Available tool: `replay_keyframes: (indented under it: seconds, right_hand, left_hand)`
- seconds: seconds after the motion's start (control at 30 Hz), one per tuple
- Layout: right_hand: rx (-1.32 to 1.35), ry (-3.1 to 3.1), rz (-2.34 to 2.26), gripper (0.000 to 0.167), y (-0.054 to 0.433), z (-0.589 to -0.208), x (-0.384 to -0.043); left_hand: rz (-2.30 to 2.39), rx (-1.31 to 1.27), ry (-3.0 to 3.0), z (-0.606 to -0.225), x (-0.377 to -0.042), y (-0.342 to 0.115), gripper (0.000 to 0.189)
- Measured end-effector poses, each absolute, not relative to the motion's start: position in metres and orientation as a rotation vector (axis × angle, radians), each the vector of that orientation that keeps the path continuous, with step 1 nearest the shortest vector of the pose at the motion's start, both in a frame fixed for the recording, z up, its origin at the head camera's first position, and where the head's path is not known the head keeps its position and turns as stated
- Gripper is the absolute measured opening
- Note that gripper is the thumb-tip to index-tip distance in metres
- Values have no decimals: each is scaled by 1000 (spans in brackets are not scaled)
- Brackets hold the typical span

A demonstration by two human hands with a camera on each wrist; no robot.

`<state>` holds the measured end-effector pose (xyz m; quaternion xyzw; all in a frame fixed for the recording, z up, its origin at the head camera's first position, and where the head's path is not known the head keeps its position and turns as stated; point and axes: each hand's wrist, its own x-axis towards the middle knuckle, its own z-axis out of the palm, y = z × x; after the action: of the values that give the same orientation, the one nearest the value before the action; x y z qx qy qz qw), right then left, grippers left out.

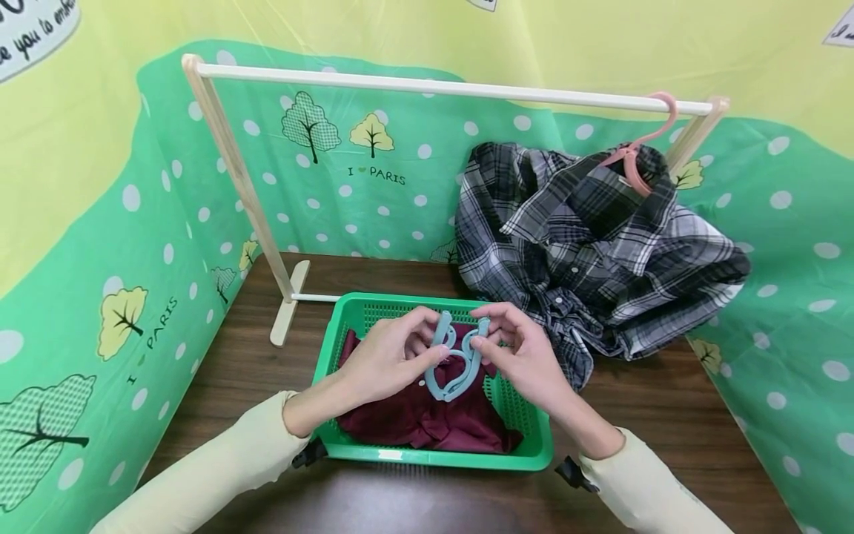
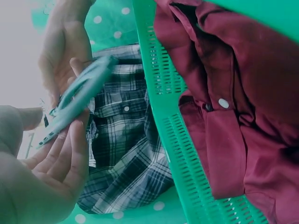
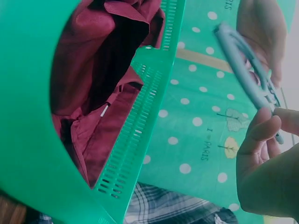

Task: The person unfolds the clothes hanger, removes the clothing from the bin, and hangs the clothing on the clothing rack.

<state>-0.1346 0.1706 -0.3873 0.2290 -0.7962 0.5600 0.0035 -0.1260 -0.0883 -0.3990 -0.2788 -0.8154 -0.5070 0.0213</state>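
A light blue folding clothes hanger [image 1: 445, 387] is held folded up above a green basket [image 1: 437, 457]. My left hand [image 1: 394, 357] grips the hanger's left side between thumb and fingers. On its other side, my right hand [image 1: 523, 354] pinches it between thumb and fingertips. Beneath the hands a dark red garment [image 1: 427, 426] with white buttons lies crumpled in the basket. In the left wrist view the hanger [image 2: 79, 102] appears edge-on between both hands. The right wrist view also has the hanger [image 3: 243, 70] slanting between the hands.
A clothes rack with a white rail [image 1: 414, 85] and wooden legs stands behind the basket. At its right end a pink hanger [image 1: 660, 126] carries a black-and-white plaid shirt [image 1: 567, 245]. The rack and basket stand on a dark wooden table [image 1: 220, 415], with patterned green cloth [image 1: 160, 356] around.
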Motion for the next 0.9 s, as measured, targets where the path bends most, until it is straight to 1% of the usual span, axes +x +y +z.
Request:
replay_keyframes:
  seconds: [0.1,0.2,0.43,0.73,0.9]
  right_hand:
    - [796,-2469,1720,30,171,-389,-135]
    - [816,-2465,1711,26,171,-390,-135]
    - [734,-2541,1624,17,175,-389,-134]
    - [596,-2562,1658,14,190,-392,-135]
    - [589,-2508,1735,14,201,-397,-136]
  left_hand:
    - [-1478,-843,-2521,-398,-127,-88,28]
    - [-1410,-844,-2510,-397,-128,-88,26]
    - [-1362,-795,-2509,-400,-130,-94,15]
    - [-1461,-705,-2494,-406,-130,-116,11]
    - [-1488,-636,-2512,-412,-131,-126,9]
